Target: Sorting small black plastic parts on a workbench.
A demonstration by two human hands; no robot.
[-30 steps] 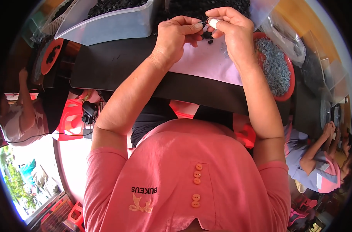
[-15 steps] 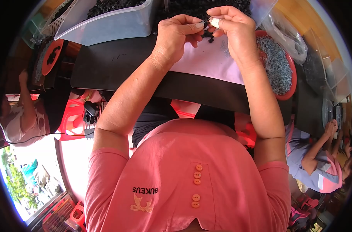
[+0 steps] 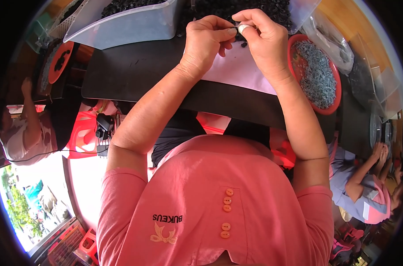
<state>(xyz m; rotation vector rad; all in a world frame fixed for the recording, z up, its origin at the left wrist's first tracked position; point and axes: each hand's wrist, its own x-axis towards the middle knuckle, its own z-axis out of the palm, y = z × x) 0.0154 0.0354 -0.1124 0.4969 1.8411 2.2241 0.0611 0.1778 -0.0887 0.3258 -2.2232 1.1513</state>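
Note:
Above the far side of the black table, my two hands meet fingertip to fingertip. My left hand [image 3: 204, 42] pinches a small black part [image 3: 235, 30], mostly hidden by the thumb and forefinger. Closed in a pinch right beside it is my right hand [image 3: 267, 44], a white wrap on its thumb; whatever lies in its fingertips is too small to make out. Below them a pale pink cloth [image 3: 237, 66] lies on the table. Just beyond is a heap of small black ring-like parts [image 3: 272, 12].
A translucent bin [image 3: 135, 33] of black parts stands at the far left. On the right, a red dish [image 3: 337, 91] holds many tiny grey-blue pieces, with a clear plastic bag [image 3: 327, 40] behind it. People sit at both sides; another orange-red dish [image 3: 55, 77] is at left.
Both hands remain pinched together at nearly the same spot. My right fingers have shifted slightly, and its thumb has turned over the small part. The whole view has moved a little.

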